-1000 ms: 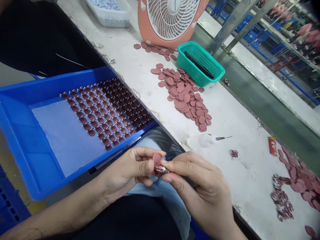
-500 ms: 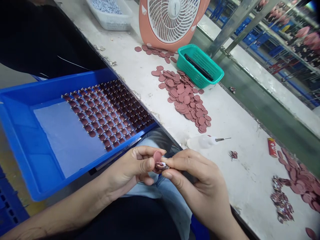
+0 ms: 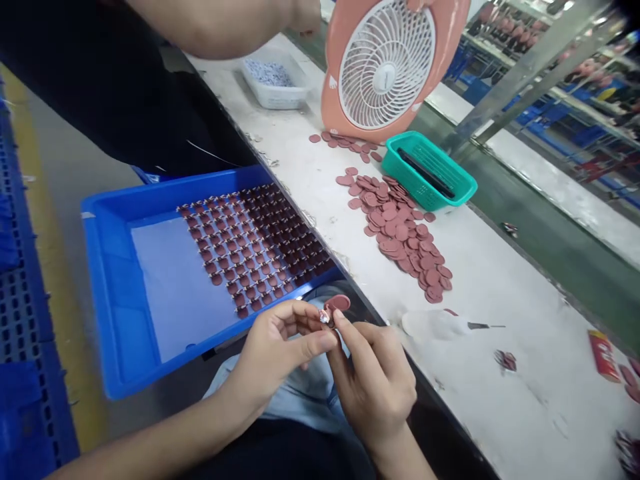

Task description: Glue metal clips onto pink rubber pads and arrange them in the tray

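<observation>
- Hands: two in my view. The left hand [image 3: 277,353] and right hand [image 3: 373,383] are both closed in a pinch, fingertips meeting just above the blue tray's near edge.
- Held: one pink oval tag [image 3: 338,303], gripped between both hands, with one small shiny piece [image 3: 325,317] at its lower end. I can't make out how the two join; fingers and blur hide it.
- Blue tray [image 3: 120,333]: one, beside the hands, holding rows of dark tags [image 3: 255,243]. Too many and too small for me to count.
- Worktop [image 3: 530,380]: two piles of loose pink discs, a big one [image 3: 400,227] and a small one [image 3: 345,141] at the base of one peach desk fan [image 3: 383,67].
- Also there: one green basket [image 3: 430,170] with one black strip [image 3: 425,173] inside, one white basket of small pieces [image 3: 273,83], one white squeeze bottle with a needle tip [image 3: 433,325], one red box [image 3: 604,355], one small scrap clump [image 3: 506,361].
- Changed from the last frame: the view sits further right, the oval now points up and right, and a co-worker's forearm [image 3: 215,27] crosses the top.
- Cut off: that forearm's hand is half out of view, and more discs run off the right edge.
</observation>
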Motion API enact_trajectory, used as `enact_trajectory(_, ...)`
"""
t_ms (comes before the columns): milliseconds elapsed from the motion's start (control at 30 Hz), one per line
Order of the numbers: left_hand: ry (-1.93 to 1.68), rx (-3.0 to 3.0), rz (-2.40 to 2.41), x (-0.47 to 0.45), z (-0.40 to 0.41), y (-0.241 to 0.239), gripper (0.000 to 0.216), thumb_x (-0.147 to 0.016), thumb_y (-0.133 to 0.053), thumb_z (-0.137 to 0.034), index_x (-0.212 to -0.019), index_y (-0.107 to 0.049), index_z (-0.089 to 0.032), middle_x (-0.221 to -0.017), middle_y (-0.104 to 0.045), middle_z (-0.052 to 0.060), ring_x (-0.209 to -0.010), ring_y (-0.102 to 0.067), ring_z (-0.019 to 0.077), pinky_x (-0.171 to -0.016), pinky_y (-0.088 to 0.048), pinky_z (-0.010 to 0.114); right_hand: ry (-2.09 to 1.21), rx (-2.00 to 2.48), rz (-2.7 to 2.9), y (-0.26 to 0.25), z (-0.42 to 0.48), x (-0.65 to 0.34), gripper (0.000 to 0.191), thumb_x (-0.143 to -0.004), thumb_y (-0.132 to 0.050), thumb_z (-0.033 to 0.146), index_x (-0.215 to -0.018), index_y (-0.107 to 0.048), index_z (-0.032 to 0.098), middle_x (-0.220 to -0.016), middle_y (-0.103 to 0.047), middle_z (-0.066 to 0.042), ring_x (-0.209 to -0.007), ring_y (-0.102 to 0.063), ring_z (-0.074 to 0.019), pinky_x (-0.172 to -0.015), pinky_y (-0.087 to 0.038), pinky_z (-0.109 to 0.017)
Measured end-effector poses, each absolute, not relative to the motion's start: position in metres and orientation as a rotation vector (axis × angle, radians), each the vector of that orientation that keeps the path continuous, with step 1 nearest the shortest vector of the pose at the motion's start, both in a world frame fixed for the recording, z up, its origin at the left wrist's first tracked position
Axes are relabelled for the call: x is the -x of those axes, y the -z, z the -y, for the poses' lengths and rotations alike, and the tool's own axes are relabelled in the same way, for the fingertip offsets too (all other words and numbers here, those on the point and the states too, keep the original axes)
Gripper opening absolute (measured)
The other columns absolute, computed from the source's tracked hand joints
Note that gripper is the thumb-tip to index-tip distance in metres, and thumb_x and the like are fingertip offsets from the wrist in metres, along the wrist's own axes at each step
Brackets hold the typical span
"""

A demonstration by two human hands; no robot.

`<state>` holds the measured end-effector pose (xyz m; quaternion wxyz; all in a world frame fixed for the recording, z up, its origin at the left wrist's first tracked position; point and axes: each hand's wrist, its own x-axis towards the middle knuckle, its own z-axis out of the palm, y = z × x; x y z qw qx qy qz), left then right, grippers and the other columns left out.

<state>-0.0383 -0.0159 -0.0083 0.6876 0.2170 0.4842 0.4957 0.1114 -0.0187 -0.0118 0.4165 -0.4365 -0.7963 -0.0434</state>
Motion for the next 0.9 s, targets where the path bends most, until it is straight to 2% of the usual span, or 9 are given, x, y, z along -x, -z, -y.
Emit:
enact_trajectory(100, -1.109, -0.486, -1.13, 0.043, 0.013, 0.01, 0.04, -0.056, -0.098, -0.04, -0.073, -0.07, -0.017, -0.079, -0.072, 0.004, -0.065, -0.059, 0.014, -0.046, -0.045, 0.018, 0.068, 1.055, 2.02, 0.021, 0.013, -0.103, 0.036, -0.093, -0.067, 0.011, -0.128, -0.068, 0.018, -0.082, -0.071, -0.006, -0.067, -0.064, -0.0164, -0.06, -0.054, -0.028)
enact_trajectory(267, -1.129, -0.493, -1.206, 0.053, 0.012, 0.016, 0.036, -0.066, -0.091, -0.046, -0.075, -0.072, -0.017, -0.082, -0.074, 0.005, -0.067, -0.06, 0.0153, -0.048, -0.045, 0.02, 0.002, 1.043, 2.028, 0.027, 0.008, -0.087, 0.027, -0.092, -0.068, 0.01, -0.117, -0.071, 0.018, -0.079, -0.07, -0.005, -0.066, -0.062, -0.0152, -0.06, -0.054, -0.027)
enact_trajectory(433, -1.108, -0.692, -1.583, 0.105, 0.01, 0.044, 0.038, -0.08, -0.078, -0.054, -0.094, -0.07, -0.02, -0.097, -0.077, 0.009, -0.085, -0.071, 0.0246, -0.06, -0.055, 0.027, -0.032, 0.94, 2.096, 0.019, 0.016, -0.086, 0.024, -0.089, -0.072, 0.01, -0.113, -0.07, 0.009, -0.073, -0.069, -0.006, -0.059, -0.06, -0.0147, -0.053, -0.053, -0.028)
enact_trajectory(500, -0.99, -0.912, -1.855, 0.142, 0.007, 0.064, 0.042, -0.082, -0.072, -0.058, -0.102, -0.071, -0.021, -0.105, -0.078, 0.011, -0.093, -0.071, 0.0279, -0.07, -0.057, 0.032, -0.032, 0.913, 2.098, 0.017, 0.021, -0.093, 0.021, -0.087, -0.072, 0.005, -0.108, -0.071, 0.007, -0.071, -0.068, -0.006, -0.057, -0.06, -0.0146, -0.05, -0.052, -0.027)
enact_trajectory(567, -0.891, -0.995, -1.998, 0.177, 0.003, 0.084, 0.037, -0.078, -0.075, -0.055, -0.095, -0.073, -0.022, -0.104, -0.078, 0.01, -0.097, -0.069, 0.0301, -0.078, -0.054, 0.034, -0.022, 0.935, 2.075, 0.018, 0.024, -0.103, 0.021, -0.085, -0.071, 0.001, -0.105, -0.072, 0.007, -0.07, -0.068, -0.006, -0.057, -0.06, -0.0143, -0.049, -0.052, -0.027)
enact_trajectory(667, -0.629, -1.129, -2.12, 0.213, -0.002, 0.109, 0.028, -0.076, -0.076, -0.049, -0.087, -0.078, -0.023, -0.096, -0.08, 0.009, -0.086, -0.068, 0.031, -0.073, -0.048, 0.035, -0.015, 0.977, 2.042, 0.023, 0.027, -0.115, 0.021, -0.083, -0.071, -0.002, -0.102, -0.074, 0.008, -0.07, -0.068, -0.006, -0.058, -0.062, -0.0142, -0.049, -0.053, -0.026)
enact_trajectory(733, -0.47, -1.202, -2.152, 0.222, -0.004, 0.121, 0.029, -0.078, -0.072, -0.048, -0.089, -0.081, -0.022, -0.098, -0.081, 0.01, -0.084, -0.069, 0.0321, -0.069, -0.046, 0.035, -0.013, 0.999, 2.034, 0.027, 0.03, -0.12, 0.02, -0.082, -0.072, -0.003, -0.1, -0.074, 0.007, -0.071, -0.069, -0.007, -0.059, -0.063, -0.0145, -0.05, -0.054, -0.026)
enact_trajectory(900, -0.205, -1.293, -2.194, 0.22, -0.01, 0.142, 0.035, -0.089, -0.063, -0.046, -0.107, -0.079, -0.021, -0.112, -0.078, 0.013, -0.1, -0.07, 0.036, -0.073, -0.048, 0.036, -0.004, 1.075, 2.005, 0.034, 0.036, -0.124, 0.019, -0.084, -0.072, -0.002, -0.099, -0.074, 0.01, -0.073, -0.069, -0.006, -0.061, -0.063, -0.0146, -0.053, -0.054, -0.026)
